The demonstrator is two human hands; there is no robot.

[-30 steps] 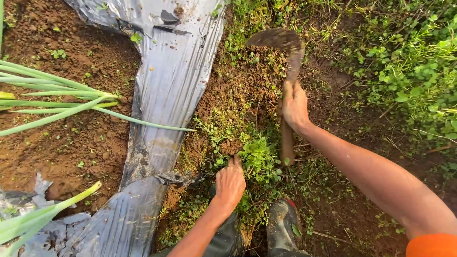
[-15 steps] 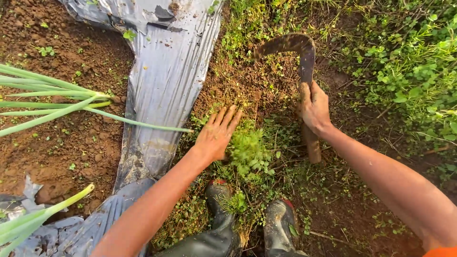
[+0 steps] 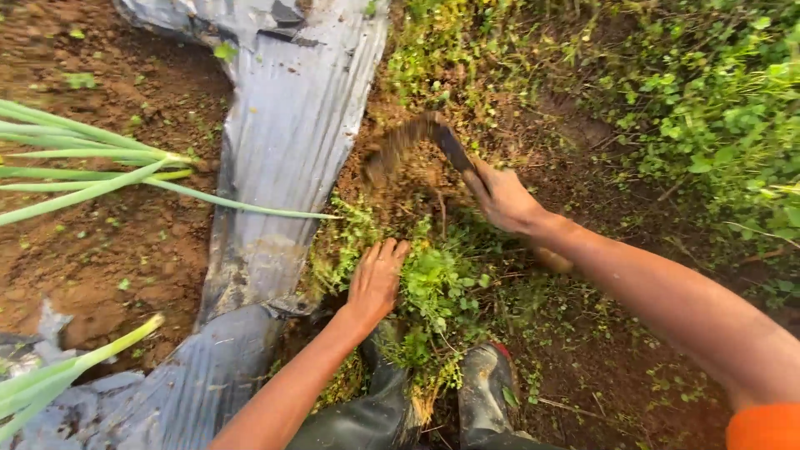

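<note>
My right hand (image 3: 502,198) grips the handle of a curved sickle (image 3: 417,133). Its soil-caked blade sweeps left across the ground just beyond a clump of green weeds (image 3: 437,279). My left hand (image 3: 375,282) presses down on the left side of that clump, fingers spread over the leaves, not closed around them. The two hands lie about a hand's width apart. The sickle blade is blurred.
Grey plastic mulch sheet (image 3: 283,158) runs down the left, with bare brown soil (image 3: 108,250) and long green onion leaves (image 3: 92,167) beyond it. My dark rubber boots (image 3: 483,392) stand at the bottom edge. Dense green weeds (image 3: 708,100) cover the right.
The sickle swung from upright down and to the left, into the soil beside the weeds. My left hand pulled back slightly and settled onto the clump.
</note>
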